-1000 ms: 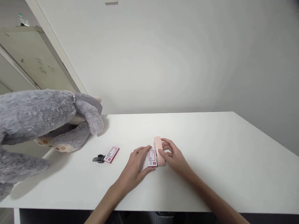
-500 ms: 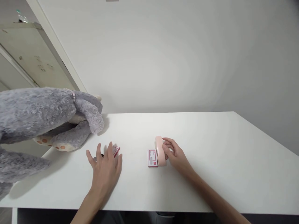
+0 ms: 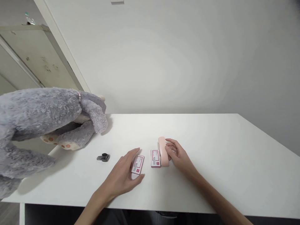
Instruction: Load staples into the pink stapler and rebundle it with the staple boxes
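Observation:
My right hand (image 3: 177,155) grips a rounded pink stapler (image 3: 163,151) by its right side, with the fingertips curled in. Against the stapler's left side lies a small white box with red print (image 3: 155,158). A similar small box (image 3: 137,164) rests on the table at a slant, between the spread thumb and fingers of my left hand (image 3: 123,175). That hand is open, and I cannot tell whether its fingers touch the box. Farther left lies a small black staple remover (image 3: 103,157), apart from both hands.
A large grey plush toy (image 3: 47,112) leans over the left end of the white table (image 3: 211,162). Behind the table rises a pale wall (image 3: 164,56). A cabinet (image 3: 35,59) stands at the far left, with a clear bottle (image 3: 30,20) on top.
My left hand has moved right, and the slanted box has shifted from near the staple remover toward the other box. The staple remover is now uncovered. My right hand stays at the stapler.

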`<action>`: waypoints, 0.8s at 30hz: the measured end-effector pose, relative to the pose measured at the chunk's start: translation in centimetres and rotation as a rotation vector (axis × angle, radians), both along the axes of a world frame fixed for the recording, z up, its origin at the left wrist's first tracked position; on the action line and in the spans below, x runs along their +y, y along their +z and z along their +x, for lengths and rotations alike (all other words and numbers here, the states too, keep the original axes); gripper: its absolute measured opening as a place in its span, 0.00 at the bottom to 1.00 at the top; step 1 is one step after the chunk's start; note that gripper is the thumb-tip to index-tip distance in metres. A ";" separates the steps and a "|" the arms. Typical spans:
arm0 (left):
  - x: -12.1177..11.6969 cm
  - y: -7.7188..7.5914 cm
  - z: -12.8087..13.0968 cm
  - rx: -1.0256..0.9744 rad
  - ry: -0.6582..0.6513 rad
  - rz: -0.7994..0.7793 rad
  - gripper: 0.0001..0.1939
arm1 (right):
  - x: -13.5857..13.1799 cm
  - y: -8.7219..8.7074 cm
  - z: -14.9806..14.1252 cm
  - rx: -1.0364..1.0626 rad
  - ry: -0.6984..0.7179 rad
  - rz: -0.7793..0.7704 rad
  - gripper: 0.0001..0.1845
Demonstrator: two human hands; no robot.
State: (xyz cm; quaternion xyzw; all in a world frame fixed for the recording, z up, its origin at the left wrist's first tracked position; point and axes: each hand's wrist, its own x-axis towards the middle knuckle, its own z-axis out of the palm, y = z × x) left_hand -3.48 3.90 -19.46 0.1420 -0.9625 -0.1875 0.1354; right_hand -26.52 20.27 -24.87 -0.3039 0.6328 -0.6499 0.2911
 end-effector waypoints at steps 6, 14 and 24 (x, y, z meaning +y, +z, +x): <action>-1.7 1.2 0.9 -0.070 -0.045 0.253 0.40 | -0.1 -0.2 -0.1 -0.025 0.010 -0.013 0.27; 0.4 2.2 -2.1 0.044 0.061 0.218 0.42 | -0.3 0.0 0.1 -0.008 0.003 -0.035 0.27; 1.9 1.4 -4.4 0.018 -0.020 0.129 0.43 | -0.6 -0.3 -0.1 -0.016 0.016 -0.060 0.26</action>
